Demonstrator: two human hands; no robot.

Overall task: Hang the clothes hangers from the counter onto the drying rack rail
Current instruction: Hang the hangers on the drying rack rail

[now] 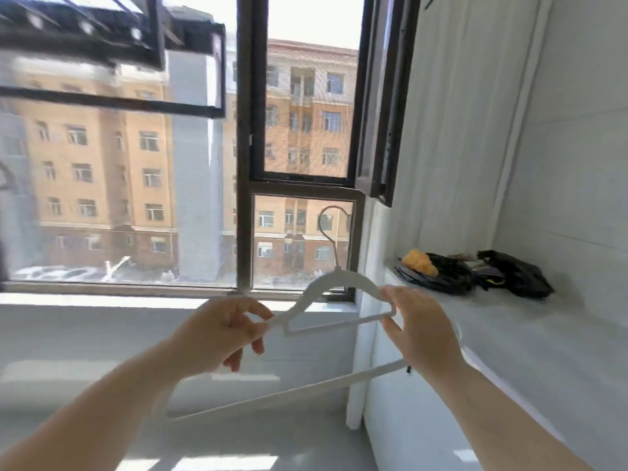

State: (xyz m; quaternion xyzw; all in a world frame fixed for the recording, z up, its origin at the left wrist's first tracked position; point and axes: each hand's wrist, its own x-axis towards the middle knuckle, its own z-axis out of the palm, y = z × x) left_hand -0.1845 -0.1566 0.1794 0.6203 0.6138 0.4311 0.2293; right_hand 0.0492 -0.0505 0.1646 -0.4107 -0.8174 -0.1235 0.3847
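A white clothes hanger (339,278) with a thin metal hook is held up in front of the window, hook pointing up. My left hand (217,329) pinches its left shoulder arm. My right hand (419,329) grips its right side near the inner crossbar corner. The hanger's long bottom bar (272,394) runs slantwise below both hands. The dark drying rack (102,39) with its rails hangs at the top left, well above and left of the hanger. The grey counter (543,338) lies to the right, beside my right arm.
A coil of black cable with an orange item (431,268) and a black bag (513,273) lie at the counter's far end. A dark-framed window (244,147) with an open sash at the right stands straight ahead, above a pale sill.
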